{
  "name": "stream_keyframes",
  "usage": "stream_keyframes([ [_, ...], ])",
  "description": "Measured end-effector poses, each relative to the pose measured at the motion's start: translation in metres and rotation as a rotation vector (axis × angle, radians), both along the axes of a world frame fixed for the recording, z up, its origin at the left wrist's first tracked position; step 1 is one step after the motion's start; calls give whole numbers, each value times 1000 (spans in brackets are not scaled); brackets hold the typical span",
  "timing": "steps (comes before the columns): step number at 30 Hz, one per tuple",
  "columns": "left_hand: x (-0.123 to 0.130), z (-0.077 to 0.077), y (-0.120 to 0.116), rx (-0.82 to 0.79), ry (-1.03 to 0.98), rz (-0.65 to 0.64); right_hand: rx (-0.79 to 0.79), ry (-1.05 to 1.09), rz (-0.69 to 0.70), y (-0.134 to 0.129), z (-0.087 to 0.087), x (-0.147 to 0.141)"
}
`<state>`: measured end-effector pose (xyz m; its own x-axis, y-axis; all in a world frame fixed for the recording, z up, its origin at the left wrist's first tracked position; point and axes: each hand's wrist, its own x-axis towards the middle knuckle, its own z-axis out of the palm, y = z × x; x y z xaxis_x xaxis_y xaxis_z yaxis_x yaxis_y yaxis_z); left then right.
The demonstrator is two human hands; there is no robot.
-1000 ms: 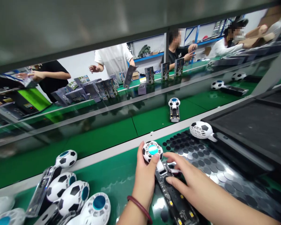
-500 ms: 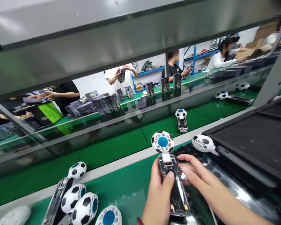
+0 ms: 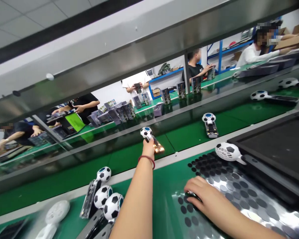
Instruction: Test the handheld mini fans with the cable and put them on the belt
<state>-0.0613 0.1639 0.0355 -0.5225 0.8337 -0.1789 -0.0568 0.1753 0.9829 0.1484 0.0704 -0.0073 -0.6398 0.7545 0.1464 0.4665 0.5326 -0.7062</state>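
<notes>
My left hand [image 3: 148,148] reaches out over the green conveyor belt [image 3: 129,152], closed on a handheld fan [image 3: 146,132] with a black-and-white soccer-ball head. Lights glow at the lower end of the fan's clear body. My right hand [image 3: 204,196] rests low over a clear sheet of round dark stickers [image 3: 244,193], fingers curled together. Something dark shows between its fingertips, too small to make out. Left of my forearm, several more soccer-ball fans [image 3: 114,205] lie in a heap on the green worktop [image 3: 164,186].
A black tray [image 3: 276,142] stands at right, with another fan [image 3: 228,152] lying against it. More fans [image 3: 209,123] sit on the belt. A metal beam [image 3: 102,56] crosses overhead. People work across the belt among upright boxes [image 3: 122,113]. A white fan [image 3: 57,212] lies at left.
My left hand has carried the fan forward from above the worktop to the belt, and its lights look brighter. My right hand has left the fan and moved down to the sticker sheet.
</notes>
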Motion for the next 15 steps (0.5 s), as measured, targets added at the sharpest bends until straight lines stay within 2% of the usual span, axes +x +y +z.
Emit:
stream_keyframes([
  [3,-27,9,12,-134,292,-31,58,-51,-21,0,-8,1],
  [5,-37,25,-5,-195,502,-74,94,-85,-67,4,-14,4],
  [7,-39,43,-39,-218,700,-126,115,-125,-124,10,-19,8],
  [10,-38,61,-112,-288,913,-203,104,-171,-139,19,-22,17],
  [12,-39,59,-163,-390,957,-234,85,-181,-103,24,-21,23],
  [15,-47,36,-223,-519,1006,-299,58,-187,-65,31,-19,26],
])
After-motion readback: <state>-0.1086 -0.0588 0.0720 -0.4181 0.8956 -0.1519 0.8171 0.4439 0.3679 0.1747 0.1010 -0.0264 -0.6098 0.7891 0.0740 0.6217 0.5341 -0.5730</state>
